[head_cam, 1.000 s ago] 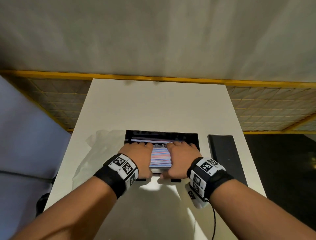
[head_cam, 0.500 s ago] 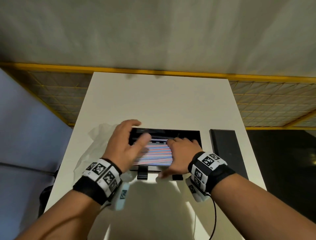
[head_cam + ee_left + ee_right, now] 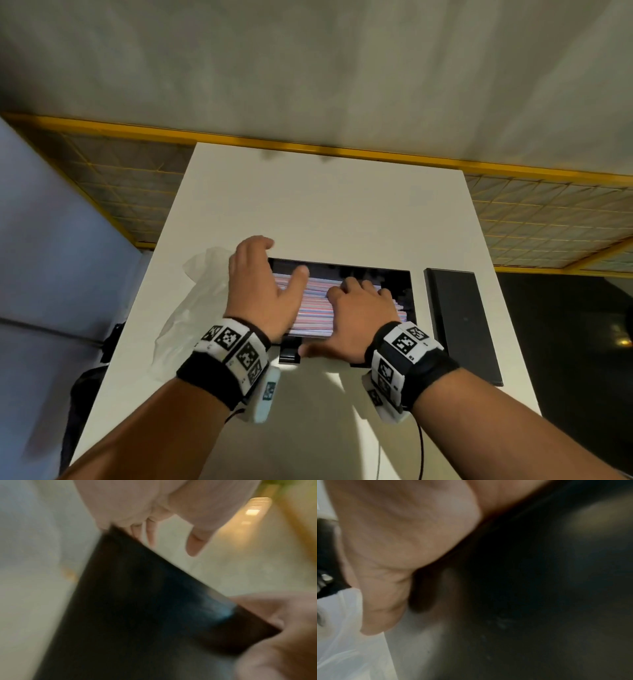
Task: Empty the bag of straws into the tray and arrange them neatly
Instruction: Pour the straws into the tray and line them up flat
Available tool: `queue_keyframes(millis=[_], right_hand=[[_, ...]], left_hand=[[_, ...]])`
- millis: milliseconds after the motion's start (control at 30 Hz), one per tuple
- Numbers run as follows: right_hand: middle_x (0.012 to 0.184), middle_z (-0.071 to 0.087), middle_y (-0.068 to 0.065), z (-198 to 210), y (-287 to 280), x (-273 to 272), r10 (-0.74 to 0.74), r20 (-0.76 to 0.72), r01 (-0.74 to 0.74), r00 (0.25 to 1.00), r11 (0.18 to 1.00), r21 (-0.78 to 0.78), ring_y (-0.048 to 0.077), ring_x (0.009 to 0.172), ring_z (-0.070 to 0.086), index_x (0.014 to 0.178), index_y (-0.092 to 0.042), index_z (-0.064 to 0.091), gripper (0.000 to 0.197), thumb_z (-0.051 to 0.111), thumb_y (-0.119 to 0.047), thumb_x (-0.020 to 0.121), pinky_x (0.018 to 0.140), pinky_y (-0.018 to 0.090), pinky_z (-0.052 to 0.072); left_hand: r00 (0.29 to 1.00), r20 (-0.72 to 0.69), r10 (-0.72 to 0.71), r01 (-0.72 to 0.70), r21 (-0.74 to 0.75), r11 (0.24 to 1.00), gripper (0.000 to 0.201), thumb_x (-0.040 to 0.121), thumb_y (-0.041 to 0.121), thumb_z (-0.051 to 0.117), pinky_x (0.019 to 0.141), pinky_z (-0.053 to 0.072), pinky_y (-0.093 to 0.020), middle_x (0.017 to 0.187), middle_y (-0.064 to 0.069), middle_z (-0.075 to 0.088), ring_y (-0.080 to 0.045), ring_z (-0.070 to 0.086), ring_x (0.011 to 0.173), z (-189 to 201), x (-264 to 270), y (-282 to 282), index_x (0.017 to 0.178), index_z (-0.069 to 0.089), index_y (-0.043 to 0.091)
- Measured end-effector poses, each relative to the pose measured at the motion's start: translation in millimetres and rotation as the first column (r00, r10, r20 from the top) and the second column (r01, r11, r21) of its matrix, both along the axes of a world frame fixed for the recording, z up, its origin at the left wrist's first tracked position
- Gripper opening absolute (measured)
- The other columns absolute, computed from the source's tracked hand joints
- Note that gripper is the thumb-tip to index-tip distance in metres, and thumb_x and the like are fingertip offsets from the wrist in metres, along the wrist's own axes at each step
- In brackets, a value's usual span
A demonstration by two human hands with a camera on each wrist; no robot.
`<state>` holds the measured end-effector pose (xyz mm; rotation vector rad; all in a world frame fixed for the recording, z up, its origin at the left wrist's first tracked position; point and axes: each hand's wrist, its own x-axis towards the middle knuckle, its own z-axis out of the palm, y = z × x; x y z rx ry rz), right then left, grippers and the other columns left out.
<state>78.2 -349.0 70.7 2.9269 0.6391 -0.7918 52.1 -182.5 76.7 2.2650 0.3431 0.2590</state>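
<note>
A black tray [image 3: 406,287] sits near the front of the white table [image 3: 325,205], filled with pink, blue and white striped straws [image 3: 315,308] lying left to right. My left hand [image 3: 270,270] hovers over the tray's left end with fingers relaxed and thumb spread, holding nothing. In the blurred left wrist view its fingers [image 3: 193,545] hang above the tray [image 3: 137,615]. My right hand [image 3: 356,305] rests on the straws at the right, fingertips down on them, thumb along the tray's near wall. The empty clear bag [image 3: 191,308] lies left of the tray.
A flat black lid [image 3: 459,322] lies right of the tray, near the table's right edge. Yellow-framed mesh fencing [image 3: 548,219] surrounds the table. The right wrist view is dark and shows only my thumb [image 3: 385,588], the bag [image 3: 342,642] and the tray wall [image 3: 522,601].
My left hand has lifted off the straws and moved left and up over the tray's left end. The right hand has stayed on the straws, shifting slightly right.
</note>
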Motion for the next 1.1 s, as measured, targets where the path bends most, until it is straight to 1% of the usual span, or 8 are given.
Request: queue_keyframes(millis=[67,167,367,467,567,700,833,1100], right_hand=[[0.132,0.05,0.004,-3,-4,1,-0.01,-0.03,0.011,0.999,0.999,0.038,0.032,0.125,0.046,0.14,-0.024,0.043,0.113,0.043,-0.097,0.054,0.107,0.056,0.033],[0.132,0.051,0.003,-2,-6,1,0.011,-0.067,-0.006,0.998,0.997,0.076,0.031,0.125,0.046,0.14,-0.023,0.04,0.095,0.054,-0.077,0.064,0.106,0.052,0.033],[0.136,0.046,0.001,-5,-11,3,0.029,0.001,-0.029,1.0,0.994,0.104,0.026,0.127,0.043,0.141,-0.02,0.04,0.094,0.064,-0.071,0.065,0.112,0.051,0.029],[0.139,0.048,0.001,-5,-13,4,-0.001,-0.065,0.006,0.998,0.997,0.079,0.027,0.13,0.043,0.144,-0.02,0.037,0.096,0.064,-0.069,0.066,0.113,0.053,0.027],[0.126,0.053,-0.001,-1,-15,4,0.041,-0.053,-0.038,0.998,0.998,0.053,0.027,0.121,0.048,0.133,-0.024,0.047,0.082,0.066,-0.069,0.066,0.107,0.052,0.033],[0.132,0.05,-0.001,-4,-14,2,0.029,-0.066,-0.025,0.997,0.997,0.071,0.026,0.126,0.045,0.139,-0.025,0.043,0.087,0.066,-0.065,0.065,0.111,0.055,0.028],[0.123,0.059,-0.003,-3,-15,2,0.045,-0.083,-0.039,0.996,0.997,0.071,0.027,0.118,0.054,0.13,-0.026,0.045,0.071,0.064,-0.056,0.068,0.106,0.052,0.034],[0.123,0.052,-0.003,1,-15,-3,0.036,-0.039,-0.035,0.999,0.999,0.038,0.028,0.121,0.044,0.131,-0.025,0.049,0.07,0.064,-0.056,0.069,0.106,0.052,0.031]], left_hand=[[0.961,0.007,-0.276,0.271,0.155,0.95,0.048,0.073,0.045,0.059,0.09,0.041,-0.029,0.11,0.004,0.053,-0.018,0.047,0.105,10,-4,-1,0.111,0.057,0.015],[0.764,-0.349,-0.542,0.635,0.259,0.728,0.064,0.065,0.055,0.067,0.09,0.045,-0.035,0.111,0.005,0.05,-0.018,0.046,0.106,16,-2,-12,0.117,0.051,0.021],[0.583,-0.697,-0.417,0.782,0.343,0.52,0.091,0.063,0.058,0.076,0.103,0.043,-0.038,0.128,-0.003,0.049,-0.023,0.049,0.118,-3,18,-25,0.135,0.04,0.017],[0.583,-0.71,-0.395,0.782,0.358,0.511,0.086,0.068,0.06,0.072,0.101,0.044,-0.038,0.127,-0.002,0.051,-0.023,0.054,0.117,-5,14,-29,0.136,0.041,0.02],[0.6,-0.712,-0.365,0.763,0.372,0.529,0.078,0.072,0.053,0.072,0.096,0.049,-0.039,0.127,0.0,0.053,-0.023,0.055,0.117,-6,6,-32,0.137,0.041,0.022],[0.622,-0.68,-0.388,0.762,0.409,0.502,0.085,0.067,0.055,0.073,0.101,0.043,-0.043,0.13,0.0,0.046,-0.024,0.048,0.121,-7,6,-37,0.137,0.037,0.022],[0.605,-0.706,-0.368,0.754,0.358,0.551,0.083,0.071,0.056,0.067,0.103,0.045,-0.043,0.133,0.0,0.052,-0.023,0.053,0.122,-12,6,-37,0.141,0.037,0.024],[0.643,-0.68,-0.351,0.722,0.386,0.574,0.076,0.075,0.054,0.063,0.106,0.041,-0.043,0.132,-0.002,0.048,-0.025,0.046,0.126,-13,-2,-34,0.14,0.041,0.021]])
